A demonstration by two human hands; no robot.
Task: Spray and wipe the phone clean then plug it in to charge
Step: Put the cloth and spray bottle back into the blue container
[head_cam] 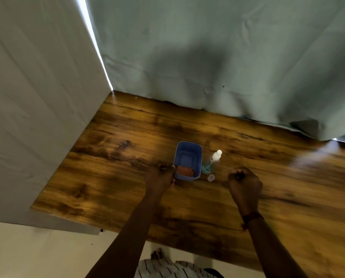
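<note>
A blue bin [187, 151] stands on the wooden table [111, 157] with an orange cloth [184, 171] lying in its near end. Just right of it is a clear spray bottle [212, 161] with a white top and blue liquid, and a small loose cap [210, 177] lies in front of the bottle. My left hand [160, 178] is curled against the bin's near left corner, thumb at the wall; something dark shows at its fingertips, too blurred to name. My right hand [244, 182] hovers as a fist right of the bottle. No phone is visible.
A pale green cloth backdrop [217, 67] hangs along the table's far edge. A white cloth-covered panel [37, 97] closes off the left side. The table's near edge [187, 250] runs above a pale floor, and the right of the table is motion-blurred.
</note>
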